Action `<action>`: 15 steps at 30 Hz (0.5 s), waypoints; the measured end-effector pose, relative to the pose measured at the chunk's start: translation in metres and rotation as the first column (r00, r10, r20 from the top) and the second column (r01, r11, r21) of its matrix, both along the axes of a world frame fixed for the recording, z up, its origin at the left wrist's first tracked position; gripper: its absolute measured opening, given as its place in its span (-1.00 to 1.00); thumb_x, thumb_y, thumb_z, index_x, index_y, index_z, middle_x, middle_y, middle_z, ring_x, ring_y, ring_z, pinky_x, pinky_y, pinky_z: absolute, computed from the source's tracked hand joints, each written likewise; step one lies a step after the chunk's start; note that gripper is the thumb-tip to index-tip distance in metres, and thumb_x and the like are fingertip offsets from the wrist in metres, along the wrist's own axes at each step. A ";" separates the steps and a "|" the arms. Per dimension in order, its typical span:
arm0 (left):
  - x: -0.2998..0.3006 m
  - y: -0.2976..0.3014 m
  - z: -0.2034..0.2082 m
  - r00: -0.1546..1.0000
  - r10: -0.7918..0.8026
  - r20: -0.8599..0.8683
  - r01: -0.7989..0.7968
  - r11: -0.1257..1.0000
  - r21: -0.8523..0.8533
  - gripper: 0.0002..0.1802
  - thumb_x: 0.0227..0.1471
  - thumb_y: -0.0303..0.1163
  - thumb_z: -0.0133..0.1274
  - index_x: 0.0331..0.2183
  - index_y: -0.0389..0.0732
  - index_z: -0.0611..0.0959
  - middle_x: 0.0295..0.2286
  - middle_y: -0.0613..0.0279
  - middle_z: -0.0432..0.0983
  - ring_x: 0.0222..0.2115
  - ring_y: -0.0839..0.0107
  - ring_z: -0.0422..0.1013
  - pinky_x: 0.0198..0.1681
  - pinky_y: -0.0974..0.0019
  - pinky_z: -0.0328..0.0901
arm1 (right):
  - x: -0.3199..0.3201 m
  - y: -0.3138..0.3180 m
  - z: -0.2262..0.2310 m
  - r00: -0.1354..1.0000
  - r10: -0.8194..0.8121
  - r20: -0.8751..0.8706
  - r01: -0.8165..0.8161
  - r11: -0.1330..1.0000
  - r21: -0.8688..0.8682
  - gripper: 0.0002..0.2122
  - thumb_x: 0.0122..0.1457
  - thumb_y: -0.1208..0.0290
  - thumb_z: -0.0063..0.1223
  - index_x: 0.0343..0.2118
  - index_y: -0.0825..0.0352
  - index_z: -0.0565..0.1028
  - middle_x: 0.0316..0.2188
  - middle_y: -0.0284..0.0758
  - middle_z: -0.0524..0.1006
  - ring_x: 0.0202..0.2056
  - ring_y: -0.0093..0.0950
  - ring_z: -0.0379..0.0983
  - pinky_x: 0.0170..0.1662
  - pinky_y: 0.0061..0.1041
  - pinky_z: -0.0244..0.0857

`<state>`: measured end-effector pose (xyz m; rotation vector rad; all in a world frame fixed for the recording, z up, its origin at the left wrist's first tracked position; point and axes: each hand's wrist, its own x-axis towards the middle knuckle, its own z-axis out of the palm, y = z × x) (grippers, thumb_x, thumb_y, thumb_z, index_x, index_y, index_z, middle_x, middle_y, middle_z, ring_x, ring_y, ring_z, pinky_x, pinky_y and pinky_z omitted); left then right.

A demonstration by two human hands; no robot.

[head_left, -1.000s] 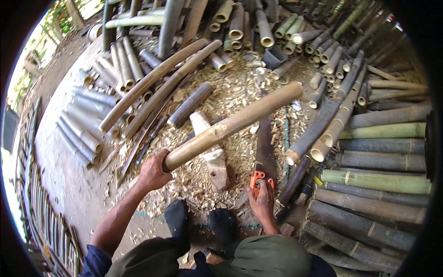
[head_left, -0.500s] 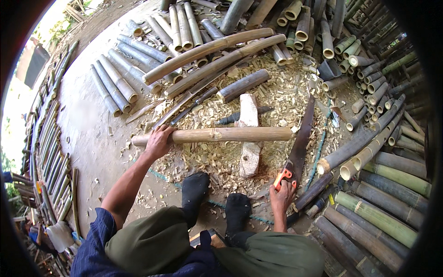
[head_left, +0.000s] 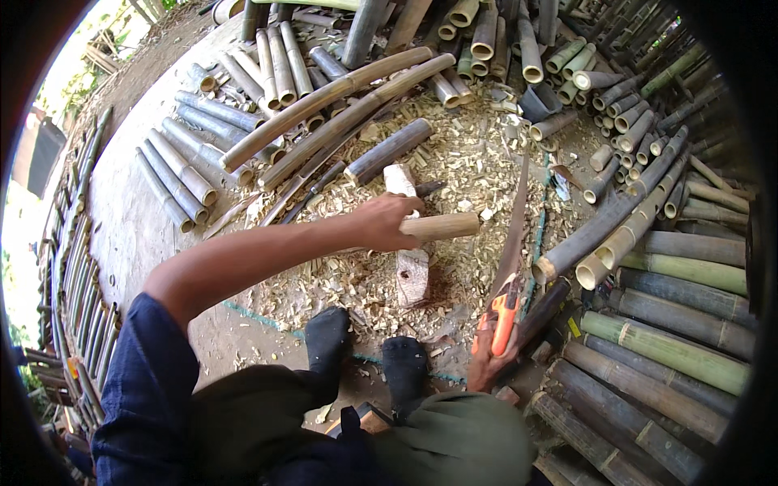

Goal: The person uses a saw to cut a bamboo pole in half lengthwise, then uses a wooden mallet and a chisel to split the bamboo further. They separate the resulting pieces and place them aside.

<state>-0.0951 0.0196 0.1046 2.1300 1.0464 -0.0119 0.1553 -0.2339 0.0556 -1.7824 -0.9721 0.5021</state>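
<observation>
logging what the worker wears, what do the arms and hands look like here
Both hands are bare, no gloves. The left hand ends a long forearm, bare up to a dark blue sleeve pushed above the elbow. Of the right arm only the right hand shows, bare too; its sleeve is hidden behind the knee. No watch or rings are visible.

A tan bamboo pole (head_left: 442, 226) is held level across a pale wooden chopping block (head_left: 409, 243); an orange-handled handsaw (head_left: 509, 267) is gripped, blade pointing away.
</observation>
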 end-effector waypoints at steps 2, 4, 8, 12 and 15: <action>0.056 0.003 -0.015 0.978 0.016 -0.210 -0.035 0.995 -0.090 0.02 -0.04 0.10 0.31 0.27 -0.26 0.30 0.00 -0.14 0.51 0.08 -0.02 0.43 0.16 -0.11 0.33 | -0.009 -0.005 0.031 0.998 0.021 -0.061 -0.022 1.000 -0.009 -0.73 0.18 0.40 0.19 -0.19 0.52 0.49 -0.45 -0.22 0.54 -0.43 -0.35 0.50 -0.30 -0.32 0.41; 0.064 -0.008 -0.062 0.950 0.147 -0.274 -0.092 0.975 0.202 -0.09 -0.10 0.11 0.36 0.12 -0.21 0.38 -0.05 -0.11 0.53 0.08 0.03 0.43 0.09 -0.10 0.34 | -0.017 -0.002 0.046 0.992 0.072 -0.106 -0.073 0.997 -0.006 -0.76 0.17 0.38 0.18 -0.25 0.49 0.50 -0.49 -0.24 0.53 -0.47 -0.37 0.48 -0.34 -0.34 0.39; 0.112 -0.017 -0.094 0.898 0.378 -0.226 -0.316 0.910 0.268 -0.34 -0.12 0.08 0.40 -0.16 -0.19 0.55 -0.19 0.02 0.65 -0.13 0.02 0.58 0.13 -0.03 0.31 | 0.009 -0.029 0.065 0.995 0.083 -0.061 -0.077 0.992 0.097 -0.77 0.15 0.32 0.21 -0.32 0.43 0.54 -0.52 -0.18 0.53 -0.49 -0.33 0.50 -0.35 -0.34 0.38; 0.104 -0.033 -0.096 0.935 0.307 -0.177 -0.247 0.923 0.295 -0.31 -0.15 0.10 0.34 0.00 0.00 0.60 -0.23 0.12 0.69 -0.09 0.10 0.57 0.10 -0.02 0.24 | 0.020 -0.044 0.063 0.978 0.118 -0.172 -0.103 0.990 0.094 -0.77 0.18 0.30 0.24 -0.34 0.41 0.54 -0.56 -0.21 0.54 -0.53 -0.35 0.49 -0.38 -0.32 0.39; 0.104 -0.036 -0.091 0.937 0.300 -0.181 -0.226 0.912 0.342 -0.37 -0.20 0.08 0.39 -0.13 -0.08 0.65 -0.26 0.02 0.69 -0.15 0.04 0.58 0.05 -0.03 0.28 | 0.019 -0.048 0.076 0.961 0.149 -0.233 -0.139 0.989 0.059 -0.76 0.18 0.29 0.28 -0.33 0.39 0.53 -0.58 -0.19 0.51 -0.56 -0.33 0.46 -0.40 -0.31 0.37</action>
